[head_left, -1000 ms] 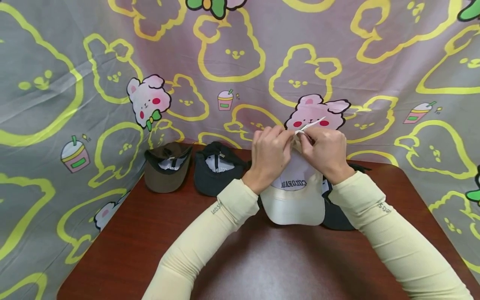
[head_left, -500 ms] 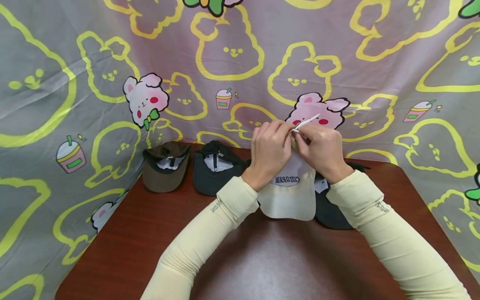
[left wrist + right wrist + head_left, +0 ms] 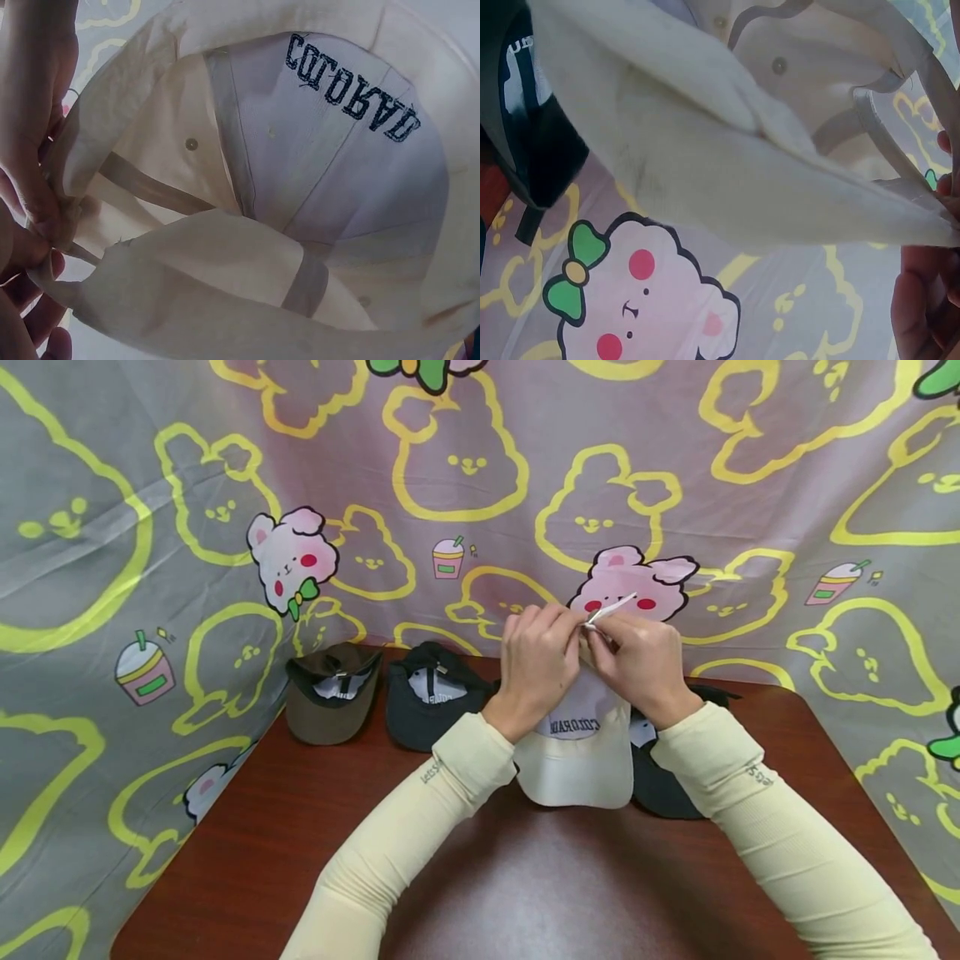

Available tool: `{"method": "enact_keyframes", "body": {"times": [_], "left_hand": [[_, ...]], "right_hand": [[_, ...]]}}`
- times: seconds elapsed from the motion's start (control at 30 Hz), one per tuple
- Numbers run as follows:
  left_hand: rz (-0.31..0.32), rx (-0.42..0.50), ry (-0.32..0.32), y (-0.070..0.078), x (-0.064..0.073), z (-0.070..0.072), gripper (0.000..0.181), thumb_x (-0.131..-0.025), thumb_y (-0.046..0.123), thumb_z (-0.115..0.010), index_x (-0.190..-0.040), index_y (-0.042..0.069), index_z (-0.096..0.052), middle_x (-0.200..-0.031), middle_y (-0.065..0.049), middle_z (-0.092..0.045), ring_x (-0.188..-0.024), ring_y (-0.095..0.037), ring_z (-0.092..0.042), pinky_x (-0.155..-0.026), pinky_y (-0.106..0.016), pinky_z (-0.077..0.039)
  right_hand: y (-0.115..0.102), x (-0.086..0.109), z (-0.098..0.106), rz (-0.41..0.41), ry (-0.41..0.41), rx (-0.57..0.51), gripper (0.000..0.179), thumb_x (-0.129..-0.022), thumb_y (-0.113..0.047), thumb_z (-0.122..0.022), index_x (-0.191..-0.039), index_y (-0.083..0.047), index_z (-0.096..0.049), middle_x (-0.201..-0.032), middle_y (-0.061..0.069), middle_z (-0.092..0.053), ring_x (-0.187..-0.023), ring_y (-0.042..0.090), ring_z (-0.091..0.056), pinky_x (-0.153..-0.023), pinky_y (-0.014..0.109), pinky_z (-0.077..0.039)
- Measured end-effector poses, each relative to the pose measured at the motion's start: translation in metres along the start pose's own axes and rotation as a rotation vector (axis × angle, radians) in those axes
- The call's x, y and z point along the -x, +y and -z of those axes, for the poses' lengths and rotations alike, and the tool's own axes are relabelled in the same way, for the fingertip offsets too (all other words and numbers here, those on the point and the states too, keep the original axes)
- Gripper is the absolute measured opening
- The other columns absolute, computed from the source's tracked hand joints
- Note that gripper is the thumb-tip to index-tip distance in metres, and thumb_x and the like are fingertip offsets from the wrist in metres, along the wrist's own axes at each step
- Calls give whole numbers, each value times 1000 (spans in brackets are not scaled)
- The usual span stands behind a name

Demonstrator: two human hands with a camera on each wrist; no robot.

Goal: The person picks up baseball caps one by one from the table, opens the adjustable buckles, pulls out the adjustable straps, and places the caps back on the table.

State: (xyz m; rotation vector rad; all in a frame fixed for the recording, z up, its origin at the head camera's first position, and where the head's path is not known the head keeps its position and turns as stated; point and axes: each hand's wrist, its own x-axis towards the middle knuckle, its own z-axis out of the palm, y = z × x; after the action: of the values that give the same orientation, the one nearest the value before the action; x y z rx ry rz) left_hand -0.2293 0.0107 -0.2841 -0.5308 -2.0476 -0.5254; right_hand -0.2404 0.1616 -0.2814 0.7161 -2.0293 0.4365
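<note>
A cream baseball cap (image 3: 576, 768) hangs off the table between my two hands, brim toward me, its inside showing reversed dark embroidered lettering. At its back strap (image 3: 618, 605), my left hand (image 3: 538, 667) and right hand (image 3: 639, 664) pinch close together, and a thin white end sticks up to the right. The left wrist view shows the cap's inner panels (image 3: 337, 202), with fingers (image 3: 34, 199) gathered at the strap on the left. In the right wrist view, the cap's outer side (image 3: 705, 180) fills much of the frame. The buckle area is mostly hidden by fingers.
Upside down on the brown table (image 3: 315, 827) lie a brown cap (image 3: 330, 714) and a dark cap (image 3: 427, 710) at the left. Another dark cap (image 3: 667, 785) is partly covered behind my right forearm. A cartoon-print cloth (image 3: 465, 443) hangs behind.
The cream cap has swung slightly left and the strap's loose end has shifted a little left. Both hands keep their pinch, with only small finger movement.
</note>
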Motion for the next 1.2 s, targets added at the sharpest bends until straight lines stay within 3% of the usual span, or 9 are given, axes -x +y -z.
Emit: {"method": "enact_keyframes", "body": {"times": [0.33,0.53,1.0,1.2], "left_hand": [[-20,-9,2,0,4,0,15,-96,20,-64,-96,16,-79,-86,2,-72,-77,-14,-62,-72,-29,-45],[-15,-36,-12,-3,6,0,14,-95,21,-65,-97,17,-79,-86,3,-71,-79,-14,-62,-72,-29,-44],[2,-16,33,-3,0,-2,17,-96,20,-61,-98,17,-77,-91,3,-73,-82,-16,-65,-70,-30,-45],[2,10,9,-2,0,-2,19,-96,18,-59,-100,17,-77,-94,2,-73,-84,-16,-66,-72,-30,-46]], "right_hand": [[3,0,1,-38,28,25,21,-86,-10,-63,-68,-3,-68,-58,13,-65,-48,30,-59,-44,41,-44],[5,-1,-1,-90,32,25,25,-86,-11,-63,-63,-3,-63,-53,12,-57,-46,30,-56,-43,41,-40],[0,-3,2,-23,4,-23,13,-88,-10,-67,-80,-1,-73,-67,14,-68,-56,29,-63,-52,42,-49],[-1,-1,2,-16,1,-25,13,-89,-10,-68,-83,0,-73,-65,14,-67,-56,29,-63,-52,42,-51]]}}
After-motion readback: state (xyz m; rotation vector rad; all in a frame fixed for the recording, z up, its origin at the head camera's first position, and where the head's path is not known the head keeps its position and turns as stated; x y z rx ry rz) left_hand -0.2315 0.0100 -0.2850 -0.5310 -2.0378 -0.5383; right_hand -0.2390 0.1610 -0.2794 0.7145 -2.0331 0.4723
